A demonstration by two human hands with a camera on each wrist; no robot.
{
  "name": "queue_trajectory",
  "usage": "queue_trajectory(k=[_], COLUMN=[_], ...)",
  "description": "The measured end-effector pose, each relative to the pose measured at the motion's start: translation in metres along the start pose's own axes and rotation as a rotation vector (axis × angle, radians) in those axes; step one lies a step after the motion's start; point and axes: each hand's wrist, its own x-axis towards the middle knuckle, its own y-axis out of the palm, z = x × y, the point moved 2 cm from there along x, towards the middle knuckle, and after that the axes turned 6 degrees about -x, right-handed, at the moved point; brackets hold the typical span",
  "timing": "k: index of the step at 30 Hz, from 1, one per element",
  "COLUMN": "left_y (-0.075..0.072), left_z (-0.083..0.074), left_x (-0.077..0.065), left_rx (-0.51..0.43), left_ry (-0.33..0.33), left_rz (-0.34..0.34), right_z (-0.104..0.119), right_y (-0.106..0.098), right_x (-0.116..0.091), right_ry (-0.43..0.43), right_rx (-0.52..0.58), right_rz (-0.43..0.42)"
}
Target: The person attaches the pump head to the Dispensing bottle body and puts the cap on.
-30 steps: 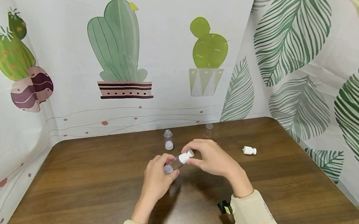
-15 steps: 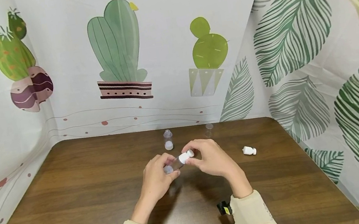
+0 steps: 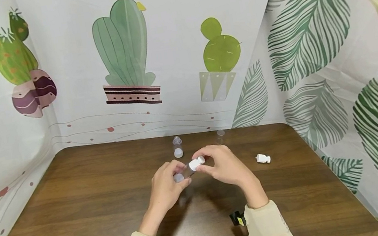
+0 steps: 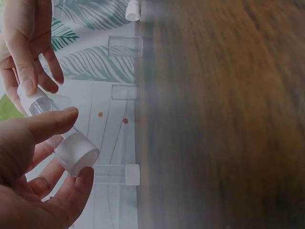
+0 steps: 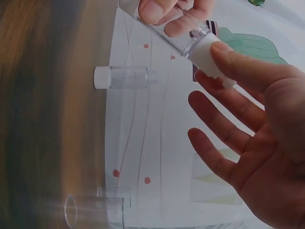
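Observation:
Above the table's middle, my left hand [image 3: 166,187] grips a small clear pump bottle [image 3: 186,171], held tilted. Its white base [image 4: 76,153] shows between thumb and fingers in the left wrist view. At the bottle's upper end, the white pump head [image 3: 196,163] is pinched between the thumb and index finger of my right hand [image 3: 223,167]. The right hand's other fingers are spread away from the bottle in the right wrist view. The pump head sits against the bottle's neck.
Behind the hands stands another clear bottle [image 3: 177,148] with a white base. Clear caps [image 4: 125,46] stand at the back of the brown table [image 3: 87,200]. A loose white pump head [image 3: 263,158] lies to the right. Patterned cloth [image 3: 171,54] hangs behind the table.
The grip on bottle and pump head stays the same. Both hands show only a very slight shift, along with the view.

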Motion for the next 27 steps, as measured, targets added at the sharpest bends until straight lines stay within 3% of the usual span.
queue_trajectory(k=[8, 27], left_y=[-0.001, -0.003], left_z=[0.001, 0.001], left_x=[0.001, 0.001], left_rx=[-0.024, -0.042], left_ry=[-0.02, -0.058], left_rz=[-0.024, -0.044], right_z=[-0.012, -0.068], right_y=[-0.015, -0.032], right_x=[-0.007, -0.031], right_ry=[0.016, 0.254], right_rx=[-0.003, -0.107], right_rz=[-0.04, -0.008])
